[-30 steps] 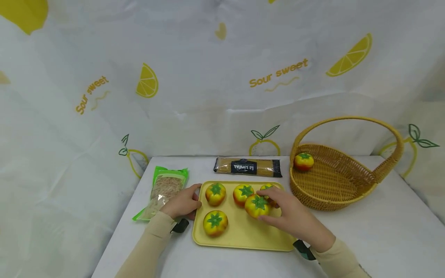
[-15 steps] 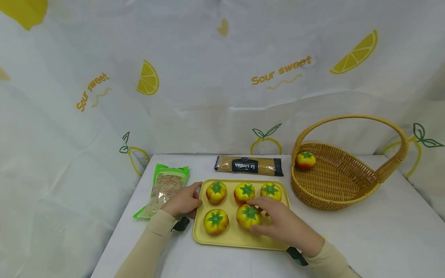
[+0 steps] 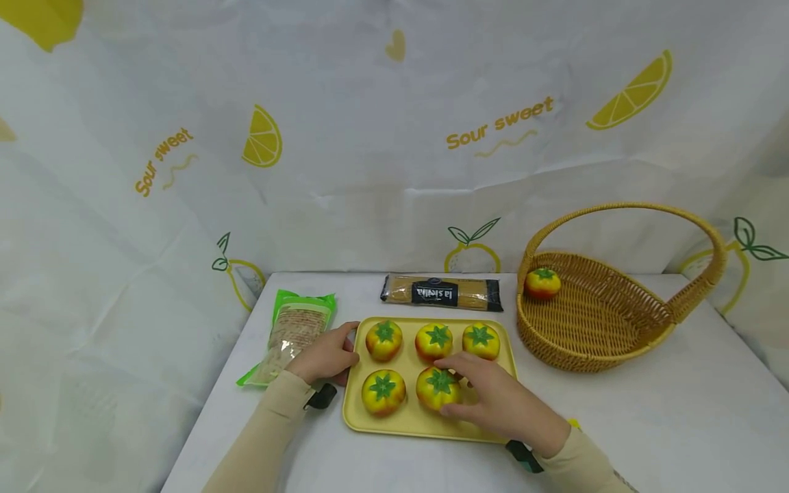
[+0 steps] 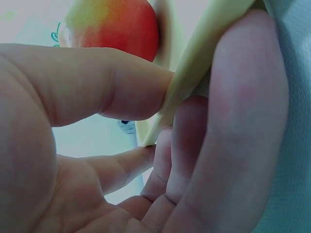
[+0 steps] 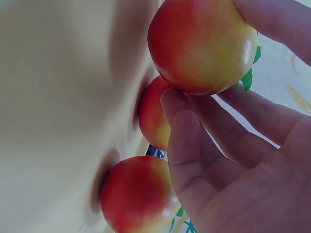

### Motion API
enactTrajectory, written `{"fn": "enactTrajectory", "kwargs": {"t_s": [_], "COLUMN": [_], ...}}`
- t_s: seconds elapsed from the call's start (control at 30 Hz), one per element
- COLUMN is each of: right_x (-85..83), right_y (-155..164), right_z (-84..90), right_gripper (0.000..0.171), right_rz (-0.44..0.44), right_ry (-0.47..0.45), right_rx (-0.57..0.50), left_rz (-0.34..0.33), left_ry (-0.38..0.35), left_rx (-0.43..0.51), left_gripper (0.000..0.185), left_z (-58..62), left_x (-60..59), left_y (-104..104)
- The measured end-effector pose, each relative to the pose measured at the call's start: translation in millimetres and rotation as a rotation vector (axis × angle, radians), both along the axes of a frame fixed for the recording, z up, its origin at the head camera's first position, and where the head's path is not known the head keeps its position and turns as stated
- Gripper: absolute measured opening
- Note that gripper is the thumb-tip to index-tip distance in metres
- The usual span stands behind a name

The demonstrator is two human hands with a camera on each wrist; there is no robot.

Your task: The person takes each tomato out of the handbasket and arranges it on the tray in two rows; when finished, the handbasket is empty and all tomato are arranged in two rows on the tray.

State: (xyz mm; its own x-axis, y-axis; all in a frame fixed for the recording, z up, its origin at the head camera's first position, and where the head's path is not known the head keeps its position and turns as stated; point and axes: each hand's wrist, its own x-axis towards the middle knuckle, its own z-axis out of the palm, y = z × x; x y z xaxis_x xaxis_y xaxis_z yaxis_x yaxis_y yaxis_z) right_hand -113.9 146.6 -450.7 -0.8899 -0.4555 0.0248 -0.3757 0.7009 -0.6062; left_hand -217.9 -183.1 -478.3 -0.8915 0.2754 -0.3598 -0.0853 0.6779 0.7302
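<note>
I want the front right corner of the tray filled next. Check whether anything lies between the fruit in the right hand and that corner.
Nothing visible does. The right hand holds the fruit in the front row of the yellow tray; the tray to its right is bare except for the hand itself, which covers part of that corner.

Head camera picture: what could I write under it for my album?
A right hand holds a toy tomato on a yellow tray, while the left hand grips the tray's edge.
</note>
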Motion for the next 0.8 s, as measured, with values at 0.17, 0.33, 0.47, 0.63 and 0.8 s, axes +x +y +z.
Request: {"fn": "enactTrajectory", "kwargs": {"t_s": [0.17, 0.33, 0.47, 0.63, 0.8], "right_x": [0.4, 0.8, 0.8, 0.4, 0.3], "right_y": [-1.0, -1.7, -2.1, -2.2, -2.1], "right_z": [-0.6, -1.0, -1.8, -3.0, -3.6], "right_gripper": [0.063, 0.064, 0.064, 0.063, 0.063], "right_rz": [0.01, 0.011, 0.006, 0.009, 0.012], "right_ry": [0.001, -0.017, -0.026, -0.029, -0.026], "right_rx": [0.0, 0.011, 0.024, 0.025, 0.026], "left_rz": [0.0, -0.002, 0.0, 0.003, 0.003], "left_ry": [-0.003, -0.007, -0.013, -0.017, -0.02], "left_rx": [0.003, 0.011, 0.015, 0.013, 0.015], "left_gripper": [0.073, 0.073, 0.074, 0.074, 0.074], "left_z": [0.2, 0.6, 1.9, 2.9, 2.3], "left_x": [0.0, -0.4, 0.1, 0.8, 0.6], "left_y": [-0.5, 0.0, 0.6, 0.3, 0.2]}}
